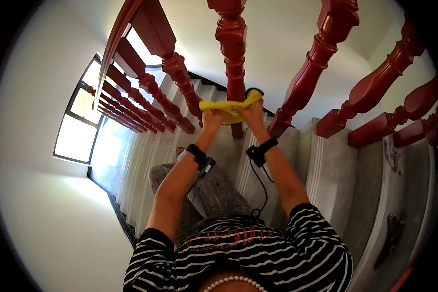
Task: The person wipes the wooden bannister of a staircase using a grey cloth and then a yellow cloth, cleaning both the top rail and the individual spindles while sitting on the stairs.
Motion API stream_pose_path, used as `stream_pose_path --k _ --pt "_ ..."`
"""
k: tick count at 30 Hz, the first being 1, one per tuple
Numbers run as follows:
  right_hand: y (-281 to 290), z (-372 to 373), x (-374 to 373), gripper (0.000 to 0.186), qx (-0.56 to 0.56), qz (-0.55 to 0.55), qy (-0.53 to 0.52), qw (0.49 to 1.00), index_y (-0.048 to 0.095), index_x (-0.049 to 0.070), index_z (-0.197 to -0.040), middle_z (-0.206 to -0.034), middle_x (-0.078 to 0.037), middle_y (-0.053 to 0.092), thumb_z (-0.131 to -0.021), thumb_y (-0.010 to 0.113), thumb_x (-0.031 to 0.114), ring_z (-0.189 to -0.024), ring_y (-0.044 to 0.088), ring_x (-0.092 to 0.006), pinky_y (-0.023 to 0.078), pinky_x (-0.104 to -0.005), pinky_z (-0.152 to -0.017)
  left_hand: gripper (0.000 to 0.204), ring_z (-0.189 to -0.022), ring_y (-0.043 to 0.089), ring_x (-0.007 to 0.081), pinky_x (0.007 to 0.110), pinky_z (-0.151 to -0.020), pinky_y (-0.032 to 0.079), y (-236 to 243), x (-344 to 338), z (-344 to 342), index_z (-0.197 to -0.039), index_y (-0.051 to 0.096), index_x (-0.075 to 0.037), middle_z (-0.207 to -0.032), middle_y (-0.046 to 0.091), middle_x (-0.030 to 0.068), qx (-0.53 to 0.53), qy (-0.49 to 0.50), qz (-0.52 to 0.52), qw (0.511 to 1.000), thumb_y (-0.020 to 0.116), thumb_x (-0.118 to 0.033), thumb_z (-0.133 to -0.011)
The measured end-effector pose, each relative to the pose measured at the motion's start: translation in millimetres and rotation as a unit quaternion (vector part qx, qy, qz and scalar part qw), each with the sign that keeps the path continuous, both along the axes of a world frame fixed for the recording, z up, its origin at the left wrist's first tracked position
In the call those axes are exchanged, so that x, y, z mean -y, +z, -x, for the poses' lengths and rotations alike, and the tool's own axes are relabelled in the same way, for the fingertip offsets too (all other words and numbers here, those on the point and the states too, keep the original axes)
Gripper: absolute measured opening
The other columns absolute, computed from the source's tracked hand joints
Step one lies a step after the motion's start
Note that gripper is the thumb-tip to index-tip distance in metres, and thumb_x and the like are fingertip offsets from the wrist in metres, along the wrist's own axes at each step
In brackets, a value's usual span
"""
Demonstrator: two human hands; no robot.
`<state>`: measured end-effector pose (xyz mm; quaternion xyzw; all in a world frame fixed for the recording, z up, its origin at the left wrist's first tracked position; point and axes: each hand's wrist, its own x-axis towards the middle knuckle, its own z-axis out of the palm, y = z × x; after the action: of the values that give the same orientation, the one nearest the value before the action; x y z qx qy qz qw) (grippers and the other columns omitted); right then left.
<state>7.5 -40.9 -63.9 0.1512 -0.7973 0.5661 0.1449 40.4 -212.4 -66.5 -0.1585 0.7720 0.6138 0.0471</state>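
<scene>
A yellow cloth (220, 104) is stretched between my two hands in front of a dark red turned baluster (235, 90). My left hand (212, 120) grips the cloth's left part, close to the foot of the neighbouring baluster. Its right part is pinched in my right hand (251, 115). Part of the cloth hangs between the hands and hides some of the baluster's lower post. Whether it touches the wood, I cannot tell. A dark rounded edge (254, 90) shows just behind the cloth by my right hand; what it belongs to is unclear.
Grey stairs (333, 180) run down to the left past a bright window (78, 129). More red balusters (360, 100) line the far side under a red handrail (113, 41). Crumpled rags (393, 155) lie on steps at the right. A black cable (264, 190) hangs from my right wrist.
</scene>
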Motion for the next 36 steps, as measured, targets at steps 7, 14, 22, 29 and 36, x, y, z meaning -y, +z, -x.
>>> stream_pose_path --k 7,14,22,29,36 --pt "103.4 -3.7 -9.2 0.053 0.003 0.195 0.075 0.978 0.04 0.0 -0.12 -0.107 -0.01 0.052 -0.077 0.07 0.011 -0.099 0.052 -0.0167 0.045 -0.0306 -0.084 0.066 -0.11 0.051 0.0201 0.032 -0.091 0.043 74.7 -43.5 11.4 -0.127 0.033 -0.001 -0.118 0.05 0.0123 -0.396 -0.029 -0.092 0.913 0.068 -0.002 -0.072" --pt "82.5 27.0 16.3 0.051 -0.088 0.21 0.07 0.971 0.041 0.0 -0.123 -0.097 -0.016 0.058 -0.088 0.053 0.034 -0.091 0.057 -0.0259 0.043 -0.0363 -0.085 0.074 -0.106 0.054 0.0232 0.034 -0.087 0.045 52.0 -55.2 34.6 -0.126 0.034 -0.005 -0.117 0.051 0.0122 -0.334 -0.101 -0.016 0.937 0.078 -0.012 -0.067" --pt "77.1 22.2 26.7 0.041 -0.079 0.237 0.003 0.968 0.051 -0.002 -0.107 -0.087 -0.014 0.061 -0.093 0.046 0.037 -0.079 0.058 -0.0225 0.046 -0.0336 -0.071 0.072 -0.105 0.054 0.0227 0.032 -0.085 0.044 9.7 -62.6 57.1 -0.125 0.033 -0.005 -0.116 0.052 0.0122 -0.37 -0.012 -0.037 0.928 0.077 -0.021 -0.071" --pt "45.4 29.4 17.0 0.039 -0.089 0.192 0.0 0.977 0.05 -0.005 -0.106 -0.09 -0.017 0.059 -0.095 0.042 0.032 -0.079 0.057 -0.0219 0.045 -0.0339 -0.071 0.08 -0.105 0.055 0.0241 0.034 -0.086 0.044 10.2 -68.0 45.4 -0.126 0.033 -0.005 -0.116 0.052 0.0127 -0.37 0.017 0.065 0.927 0.081 -0.019 -0.064" --pt "-31.9 32.2 10.6 0.039 -0.068 0.12 -0.031 0.99 0.047 -0.002 -0.115 -0.106 -0.011 0.057 -0.097 0.036 0.031 -0.097 0.054 -0.0189 0.043 -0.0347 -0.086 0.067 -0.097 0.059 0.0258 0.036 -0.08 0.046 -34.0 -75.9 37.7 -0.122 0.041 -0.004 -0.108 0.058 0.0143 -0.321 0.054 0.015 0.945 0.077 -0.016 -0.067"
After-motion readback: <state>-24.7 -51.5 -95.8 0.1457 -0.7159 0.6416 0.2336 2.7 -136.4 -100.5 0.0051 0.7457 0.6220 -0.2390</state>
